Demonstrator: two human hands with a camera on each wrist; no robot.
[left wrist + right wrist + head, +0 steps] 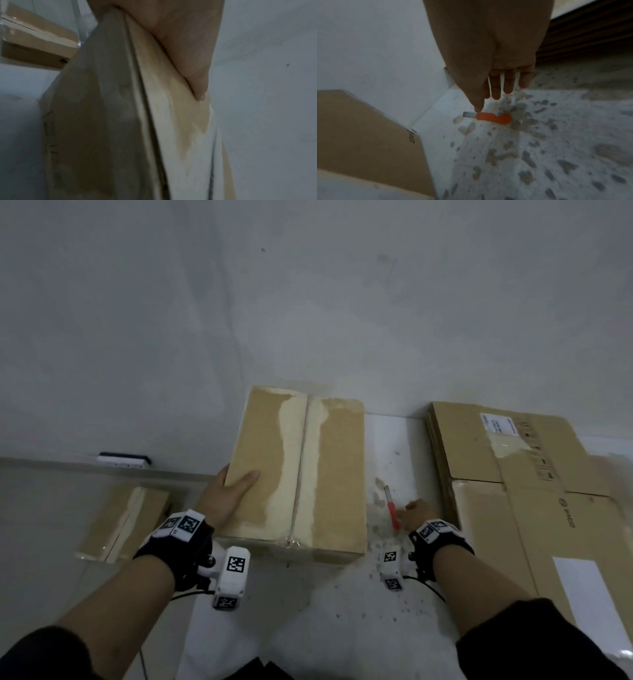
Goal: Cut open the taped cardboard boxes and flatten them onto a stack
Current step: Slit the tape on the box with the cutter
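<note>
A taped cardboard box stands on the floor in front of me, a tape seam running down the middle of its top. My left hand grips its left edge, the thumb flat on top and the fingers down the side, hidden. An orange box cutter with its blade out lies on the floor to the right of the box. My right hand hangs over the cutter with straight fingers; the thumb tip touches it near the blade. Nothing is held in that hand.
A stack of flattened cardboard lies at the right, its layered edge close to my right hand. A second taped box sits on the floor at the left. A white power strip lies along the wall. The floor is stained.
</note>
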